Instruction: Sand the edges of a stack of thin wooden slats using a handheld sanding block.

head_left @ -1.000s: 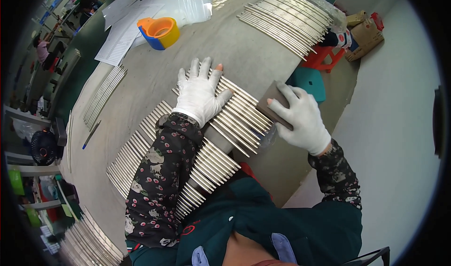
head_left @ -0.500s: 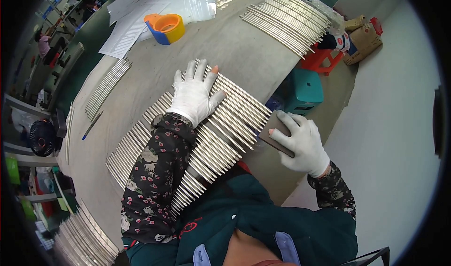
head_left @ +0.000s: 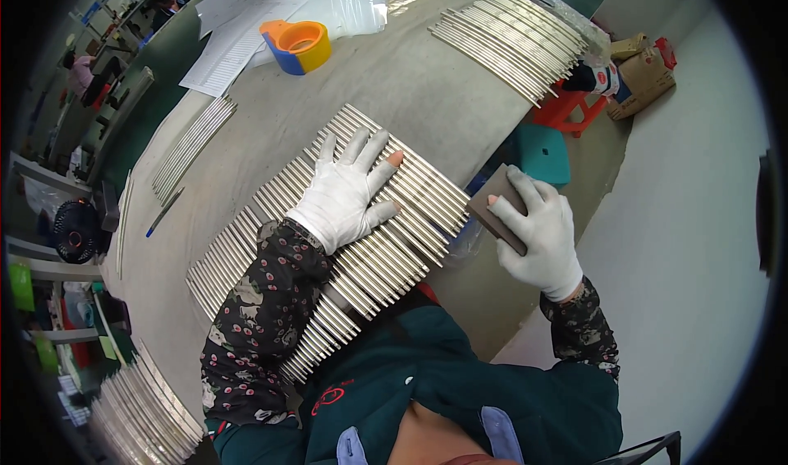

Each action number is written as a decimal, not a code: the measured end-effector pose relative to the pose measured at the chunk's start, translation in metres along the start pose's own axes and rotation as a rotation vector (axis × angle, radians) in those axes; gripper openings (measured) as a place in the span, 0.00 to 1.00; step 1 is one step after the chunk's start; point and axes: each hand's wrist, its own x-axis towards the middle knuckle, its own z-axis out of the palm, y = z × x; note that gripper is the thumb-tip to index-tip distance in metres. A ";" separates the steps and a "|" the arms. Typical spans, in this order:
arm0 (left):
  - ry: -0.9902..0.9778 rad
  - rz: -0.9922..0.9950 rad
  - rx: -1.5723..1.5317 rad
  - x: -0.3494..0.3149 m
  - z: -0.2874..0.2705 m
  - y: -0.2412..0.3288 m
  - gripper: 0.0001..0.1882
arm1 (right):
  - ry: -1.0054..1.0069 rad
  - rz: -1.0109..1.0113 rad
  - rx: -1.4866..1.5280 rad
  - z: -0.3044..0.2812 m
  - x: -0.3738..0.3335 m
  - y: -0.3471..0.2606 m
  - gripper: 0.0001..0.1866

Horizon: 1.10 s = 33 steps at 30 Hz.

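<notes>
A wide row of thin silvery metal rods (head_left: 382, 272) lies side by side on the grey table in front of me. My left hand (head_left: 341, 194), in a white glove with a bare fingertip, rests flat on the rods with its fingers spread. Beyond the rods' right ends, my right hand (head_left: 538, 239), gloved too, grips a flat dark brown block (head_left: 498, 202) that looks like a sanding sponge. The block's left corner is close to the rod ends; whether it touches them I cannot tell.
An orange and blue tape roll (head_left: 300, 48) and paper sheets (head_left: 226, 63) are at the back. More rods lie at far right (head_left: 513, 42), on the left (head_left: 193, 149) and at lower left (head_left: 148, 416). A pen (head_left: 164, 212) lies left. Teal (head_left: 543, 155) and red (head_left: 574, 112) stools stand beyond the table's right edge.
My left hand has slid a little back from the rods' far edge. The right hand has carried the brown block farther away from me and slightly right, along the rod ends.
</notes>
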 end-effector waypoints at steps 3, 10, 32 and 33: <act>-0.024 -0.004 0.012 0.003 0.001 0.000 0.38 | -0.057 -0.018 0.027 0.012 0.012 -0.002 0.27; -0.007 -0.010 -0.020 0.013 0.000 0.000 0.38 | -0.056 -0.047 -0.010 0.026 0.050 -0.012 0.25; 0.033 -0.031 0.011 0.007 0.001 0.004 0.36 | -0.077 -0.067 -0.060 0.029 0.051 -0.033 0.24; 0.027 -0.038 -0.001 0.008 0.000 0.003 0.36 | -0.070 -0.081 -0.080 0.033 0.056 -0.033 0.23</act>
